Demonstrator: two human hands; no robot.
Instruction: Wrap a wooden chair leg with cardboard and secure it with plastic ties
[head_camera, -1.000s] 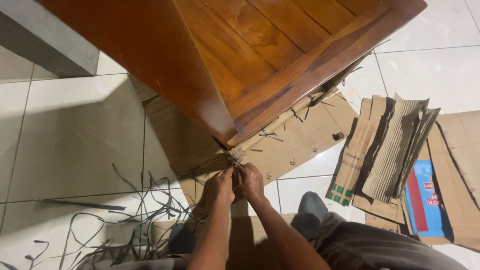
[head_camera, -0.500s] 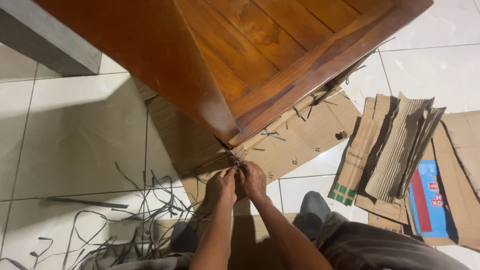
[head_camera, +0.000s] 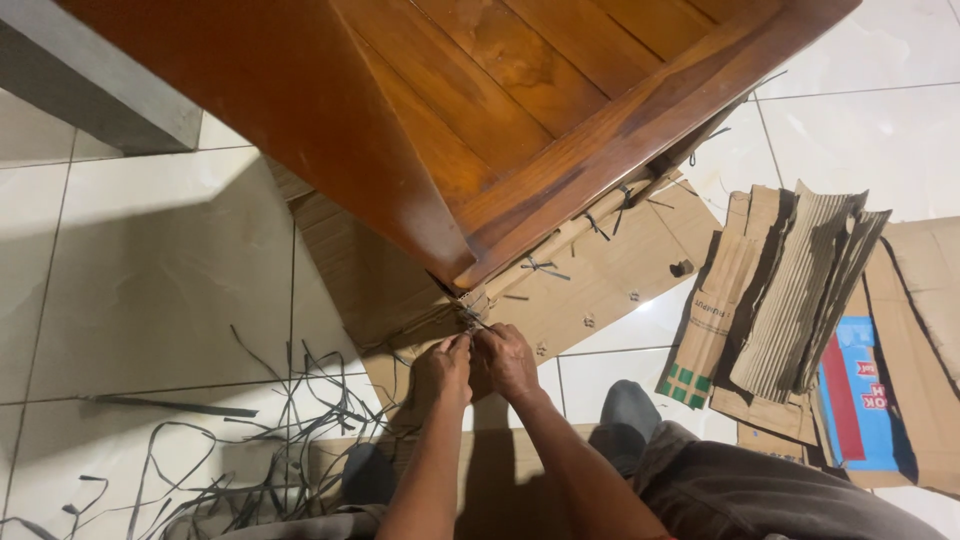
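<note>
Both hands meet just below the near corner of the wooden cabinet (head_camera: 480, 120), which fills the top of the view. The left hand (head_camera: 441, 368) and right hand (head_camera: 508, 360) touch each other, fingers curled in and pinched together on a thin dark tie (head_camera: 468, 322) that wraps the cardboard strip (head_camera: 560, 240) running along the cabinet's lower edge. The fingertips are closed tight on the tie — how much of it each hand has hold of cannot be told, since the knuckles hide it. The tie sits right at the cabinet's corner, where the strip ends.

More ties (head_camera: 540, 266) show along the strip, further right under the cabinet's edge. Flat cardboard (head_camera: 600, 280) lies on the tiled floor (head_camera: 150, 270) beneath the cabinet, with small bits scattered on it. Left of the hands and well apart from the cabinet, a tangle of cut dark straps (head_camera: 250, 440) spreads over the floor. Right of the cabinet — near its far lower edge — lies a heap of torn corrugated cardboard (head_camera: 790, 290), some of it with green, blue and red printing. The person's knee (head_camera: 625, 410) shows just below the right hand.
</note>
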